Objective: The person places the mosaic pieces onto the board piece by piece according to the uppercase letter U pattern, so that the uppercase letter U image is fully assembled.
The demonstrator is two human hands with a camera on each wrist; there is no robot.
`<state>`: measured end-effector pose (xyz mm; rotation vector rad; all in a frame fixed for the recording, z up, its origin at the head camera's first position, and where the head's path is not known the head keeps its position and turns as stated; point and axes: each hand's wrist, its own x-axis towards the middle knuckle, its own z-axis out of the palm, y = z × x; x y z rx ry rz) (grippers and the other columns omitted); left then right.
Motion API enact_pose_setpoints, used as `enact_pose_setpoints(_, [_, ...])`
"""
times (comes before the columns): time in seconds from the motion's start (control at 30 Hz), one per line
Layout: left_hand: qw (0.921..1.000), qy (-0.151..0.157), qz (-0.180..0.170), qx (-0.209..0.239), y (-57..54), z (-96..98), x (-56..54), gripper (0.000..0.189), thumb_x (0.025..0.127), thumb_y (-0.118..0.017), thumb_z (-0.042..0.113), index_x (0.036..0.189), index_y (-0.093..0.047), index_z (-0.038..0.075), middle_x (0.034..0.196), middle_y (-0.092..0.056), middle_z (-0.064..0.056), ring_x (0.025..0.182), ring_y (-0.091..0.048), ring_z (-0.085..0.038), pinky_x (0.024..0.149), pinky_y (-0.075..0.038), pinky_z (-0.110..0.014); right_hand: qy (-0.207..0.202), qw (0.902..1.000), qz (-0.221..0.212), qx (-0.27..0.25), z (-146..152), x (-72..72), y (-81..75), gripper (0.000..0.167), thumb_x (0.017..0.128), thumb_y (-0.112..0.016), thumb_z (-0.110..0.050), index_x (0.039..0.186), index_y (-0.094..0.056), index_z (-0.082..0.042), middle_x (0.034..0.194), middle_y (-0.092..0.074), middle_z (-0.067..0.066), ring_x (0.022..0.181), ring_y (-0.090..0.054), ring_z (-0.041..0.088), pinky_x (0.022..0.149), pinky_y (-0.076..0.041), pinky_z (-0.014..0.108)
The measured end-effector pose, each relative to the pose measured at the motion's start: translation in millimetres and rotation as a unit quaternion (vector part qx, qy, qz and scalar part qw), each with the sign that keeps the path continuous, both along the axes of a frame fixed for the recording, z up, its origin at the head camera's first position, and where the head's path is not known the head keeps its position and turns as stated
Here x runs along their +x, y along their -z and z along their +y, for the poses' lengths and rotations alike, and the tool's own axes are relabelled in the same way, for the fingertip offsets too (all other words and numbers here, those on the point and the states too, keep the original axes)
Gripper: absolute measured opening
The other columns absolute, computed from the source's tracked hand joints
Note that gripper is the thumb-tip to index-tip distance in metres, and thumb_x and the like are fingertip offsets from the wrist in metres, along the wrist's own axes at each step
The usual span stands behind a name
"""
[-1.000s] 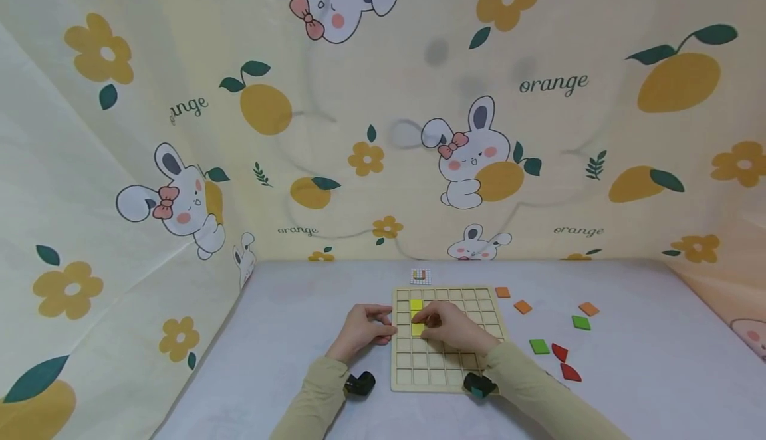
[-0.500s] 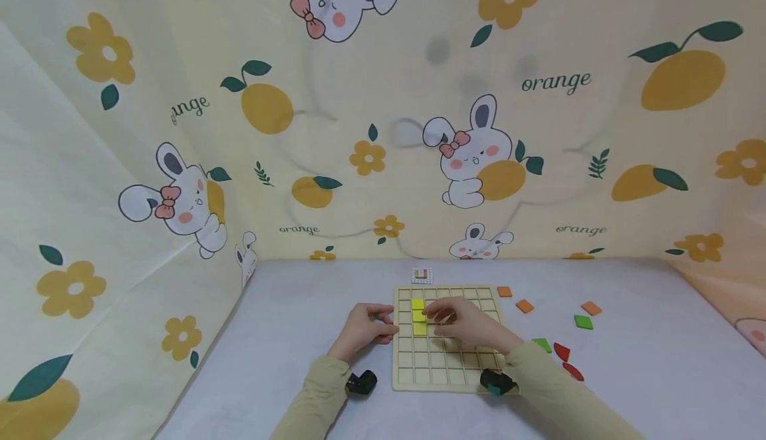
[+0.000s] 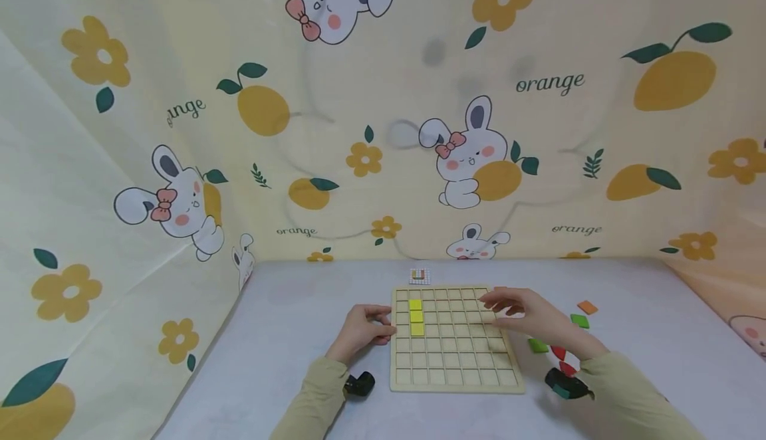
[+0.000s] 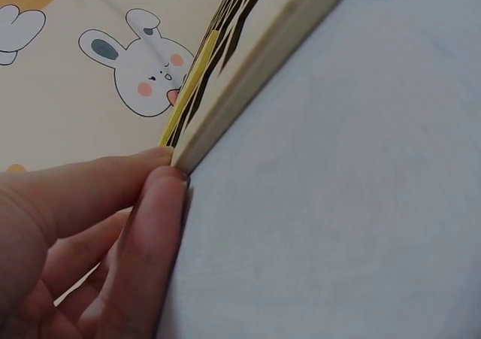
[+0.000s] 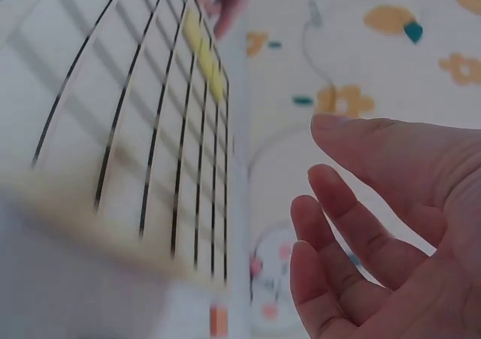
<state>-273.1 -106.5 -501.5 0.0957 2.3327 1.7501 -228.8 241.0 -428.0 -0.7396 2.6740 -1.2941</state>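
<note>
A square wooden grid board (image 3: 455,360) lies on the table. Three yellow square tiles (image 3: 416,316) fill a vertical run of cells near its upper left. My left hand (image 3: 361,328) holds the board's left edge; in the left wrist view thumb and finger (image 4: 154,226) meet right at that edge. Over the board's right edge hovers my right hand (image 3: 532,317), fingers relaxed and slightly bent. Nothing sits between its thumb and fingers (image 5: 338,192) in the right wrist view.
Behind the board lies a small pattern card (image 3: 419,276). To the right are an orange tile (image 3: 588,307), green tiles (image 3: 579,321) and red curved pieces (image 3: 567,367), partly hidden by the right arm. A printed curtain (image 3: 335,161) rises behind the table.
My right hand has left the yellow tiles and moved right, to the board's right edge. The three yellow tiles now show uncovered. My left hand has stayed at the left edge.
</note>
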Motion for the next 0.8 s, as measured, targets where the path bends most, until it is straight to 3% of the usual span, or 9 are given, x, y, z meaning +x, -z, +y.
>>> enact_pose_setpoints(0.13, [1.0000, -0.006, -0.006, -0.003, -0.4, 0.1, 0.6, 0.050, 0.074, -0.079, -0.001, 0.122, -0.063, 0.002, 0.087, -0.063, -0.008, 0.062, -0.064, -0.014, 0.059, -0.059, -0.029, 0.028, 0.9995, -0.003, 0.012, 29.7, 6.3, 5.0, 0.043, 0.086, -0.073, -0.020, 0.123, -0.060, -0.003, 0.115, -0.063, 0.013, 0.100, -0.058, 0.030, 0.083, -0.054, 0.030])
enact_pose_setpoints(0.33, [1.0000, -0.003, -0.002, -0.004, -0.3, 0.1, 0.6, 0.050, 0.074, -0.079, -0.002, 0.122, -0.063, 0.001, 0.087, -0.063, -0.008, 0.062, -0.064, -0.014, 0.059, -0.059, -0.029, 0.081, 0.9920, -0.090, 0.034, 66.3, 19.8, 17.7, 0.042, 0.086, -0.072, -0.020, 0.122, -0.061, -0.003, 0.113, -0.063, 0.011, 0.098, -0.057, 0.027, 0.075, -0.054, 0.025])
enact_pose_setpoints(0.43, [1.0000, -0.001, -0.001, -0.002, 0.3, -0.4, 0.1, 0.050, 0.075, -0.079, -0.002, 0.122, -0.063, 0.001, 0.087, -0.063, -0.008, 0.062, -0.064, -0.014, 0.059, -0.060, -0.029, 0.077, 0.9902, -0.109, 0.041, 81.7, 25.7, 26.8, 0.042, 0.085, -0.073, -0.019, 0.121, -0.061, -0.001, 0.112, -0.063, 0.011, 0.095, -0.056, 0.024, 0.072, -0.054, 0.025])
enact_pose_setpoints(0.63, [1.0000, -0.003, 0.002, -0.004, 0.6, -1.4, -0.6, 0.051, 0.075, -0.079, -0.001, 0.123, -0.063, 0.002, 0.087, -0.063, -0.008, 0.062, -0.064, -0.013, 0.059, -0.059, -0.029, 0.057, 0.9925, -0.095, 0.052, 102.3, 31.3, 41.5, 0.041, 0.083, -0.075, -0.020, 0.118, -0.063, -0.001, 0.112, -0.064, 0.010, 0.092, -0.059, 0.013, 0.074, -0.053, 0.020])
enact_pose_setpoints(0.8, [1.0000, -0.003, 0.000, -0.006, 0.8, -0.8, -0.9, 0.050, 0.075, -0.079, -0.001, 0.123, -0.063, 0.002, 0.087, -0.063, -0.008, 0.062, -0.064, -0.014, 0.059, -0.059, -0.029, 0.064, 0.9908, -0.102, 0.060, 105.8, 33.1, 47.3, 0.043, 0.082, -0.076, -0.020, 0.118, -0.063, -0.001, 0.113, -0.065, 0.010, 0.096, -0.059, 0.015, 0.076, -0.052, 0.018])
